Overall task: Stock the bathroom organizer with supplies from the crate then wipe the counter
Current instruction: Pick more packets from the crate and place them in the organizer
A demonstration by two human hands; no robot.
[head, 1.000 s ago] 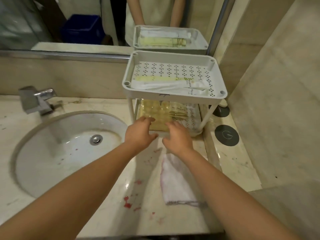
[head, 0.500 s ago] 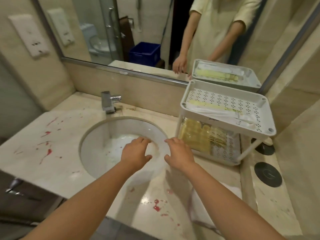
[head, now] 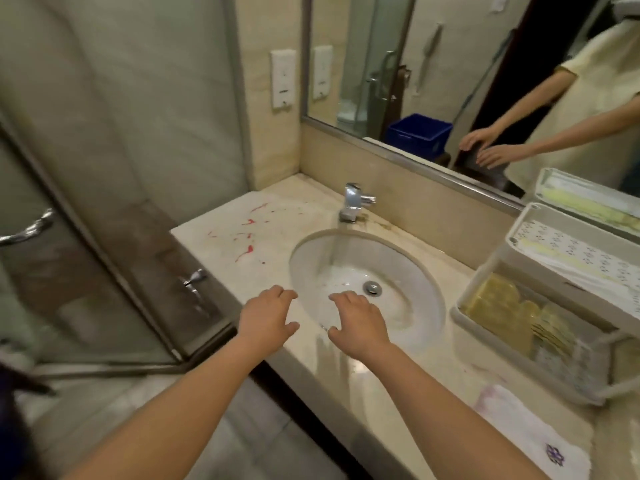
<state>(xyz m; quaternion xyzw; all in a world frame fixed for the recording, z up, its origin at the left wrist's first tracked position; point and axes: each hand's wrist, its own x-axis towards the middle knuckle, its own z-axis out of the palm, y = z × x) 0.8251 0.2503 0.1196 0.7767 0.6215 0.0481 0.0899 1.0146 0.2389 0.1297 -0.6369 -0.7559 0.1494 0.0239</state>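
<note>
The white two-tier organizer stands at the right on the beige stone counter. Its upper shelf holds flat yellow and white sachets, and its lower shelf holds yellow packets. A white cloth with a purple flower mark lies on the counter in front of the organizer. Red stains spatter the counter left of the sink. My left hand hovers over the sink's front left rim, fingers spread, holding nothing. Over the basin's front part, my right hand is also open and empty. The blue crate shows only as a mirror reflection.
A white oval sink with a chrome tap sits mid-counter. The mirror runs along the back wall. A glass shower door with metal handles stands at the left. A wall socket plate is above the counter's left end.
Both hands have drawn back from the organizer's lower shelf and moved left over the sink, empty. My view has swung left, so the organizer and cloth now sit at the right edge.
</note>
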